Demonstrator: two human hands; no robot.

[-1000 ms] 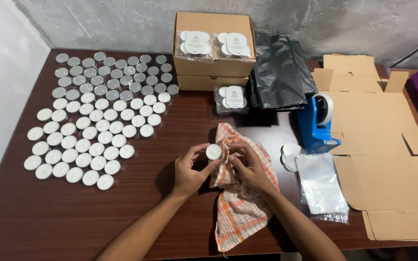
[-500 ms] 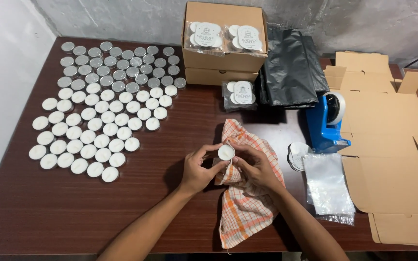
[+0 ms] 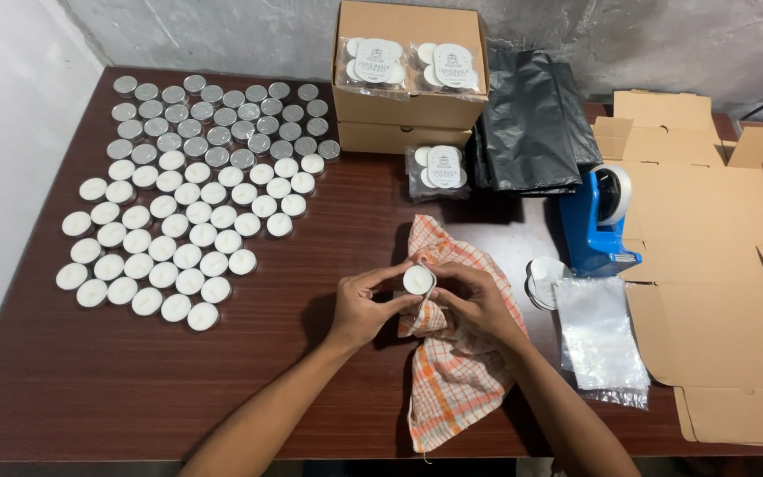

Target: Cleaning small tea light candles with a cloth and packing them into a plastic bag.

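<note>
A small white tealight candle (image 3: pixel 418 279) is pinched between both hands above the dark wooden table (image 3: pixel 311 380). My left hand (image 3: pixel 366 305) grips its left side with thumb and fingers. My right hand (image 3: pixel 479 300) holds its right side and also bunches an orange-and-white checked cloth (image 3: pixel 452 380) that drapes under the candle toward the table's front edge. Several rows of white and silver-cupped tealights (image 3: pixel 178 194) cover the table's left half, well clear of my hands.
Two stacked cardboard boxes (image 3: pixel 408 106) with bagged candle packs on top stand at the back; another pack (image 3: pixel 439 172) lies in front. Black plastic bags (image 3: pixel 532 124), a blue tape dispenser (image 3: pixel 600 221), clear bags (image 3: pixel 598 331) and flat cardboard (image 3: pixel 717 265) fill the right.
Both hands keep the candle and cloth between them, with only small finger shifts. The camera view has drifted slightly.
</note>
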